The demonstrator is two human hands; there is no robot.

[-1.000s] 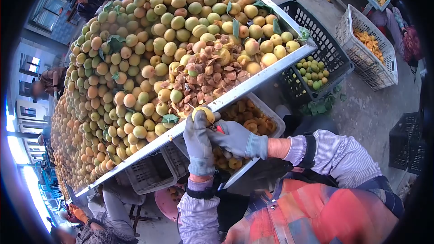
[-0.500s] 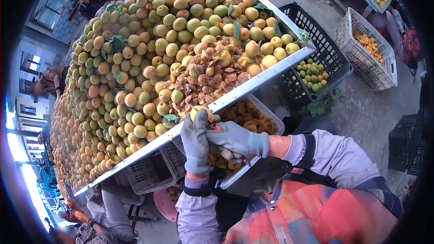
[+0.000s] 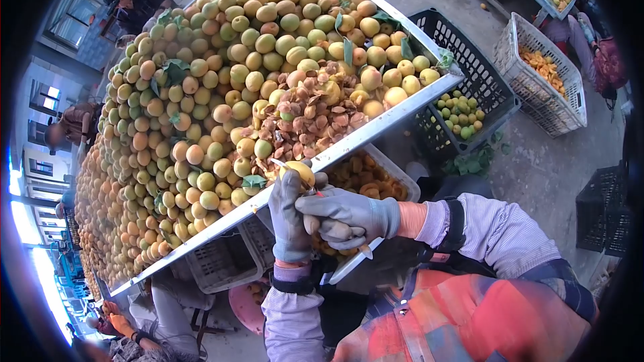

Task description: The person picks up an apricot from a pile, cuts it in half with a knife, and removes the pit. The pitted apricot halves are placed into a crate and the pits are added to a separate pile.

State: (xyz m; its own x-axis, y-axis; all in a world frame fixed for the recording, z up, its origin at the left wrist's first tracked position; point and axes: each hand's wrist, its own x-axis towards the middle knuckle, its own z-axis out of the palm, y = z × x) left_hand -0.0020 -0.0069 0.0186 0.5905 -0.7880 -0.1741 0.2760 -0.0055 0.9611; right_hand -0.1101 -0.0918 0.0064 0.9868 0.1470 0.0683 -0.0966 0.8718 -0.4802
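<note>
A long metal table (image 3: 376,131) is carrying heaped round fruit (image 3: 221,74), with brown wrinkled pits (image 3: 308,117) near its rim. At that rim, the gloved left hand (image 3: 288,218) is gripping a smooth yellow apricot (image 3: 300,173). The right hand (image 3: 342,214) is curling shut on a tool (image 3: 320,193), mostly hidden. A white crate (image 3: 396,174) is showing partly behind both.

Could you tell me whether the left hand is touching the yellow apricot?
Touching. The head view shows the gloved left hand gripping the apricot, with no gap.

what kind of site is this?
Likely an apricot-pitting workshop or yard: long metal table heaped with apricots, a pile of pits at its edge, crates of halved fruit.
</note>
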